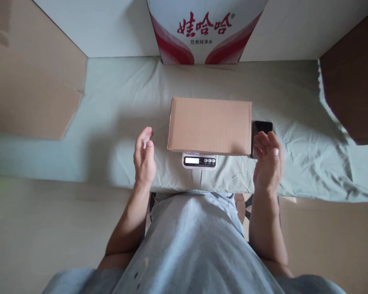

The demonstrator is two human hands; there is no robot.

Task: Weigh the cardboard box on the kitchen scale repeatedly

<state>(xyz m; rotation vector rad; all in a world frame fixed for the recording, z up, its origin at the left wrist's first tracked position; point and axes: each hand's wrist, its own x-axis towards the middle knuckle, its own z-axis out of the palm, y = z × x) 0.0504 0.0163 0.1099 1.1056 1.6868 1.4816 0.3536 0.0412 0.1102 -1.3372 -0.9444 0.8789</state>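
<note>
A closed brown cardboard box [210,125] rests on a small white digital scale [199,166], hiding most of it. The scale's lit display and several round buttons show at the front; its reading is too faint to make out. My left hand [144,157] is raised to the left of the box, apart from it, palm inward and fingers slightly curled, holding nothing. On the other side, my right hand [268,161] is likewise open and empty, just off the box's right end. Partly behind its fingers lies a black phone [263,126].
A pale green cloth [116,98] covers the table. At the back stands a white and red carton [207,32] with Chinese lettering. Large cardboard panels rise at the left [37,73] and right [352,77]. The table's front edge runs close to my body.
</note>
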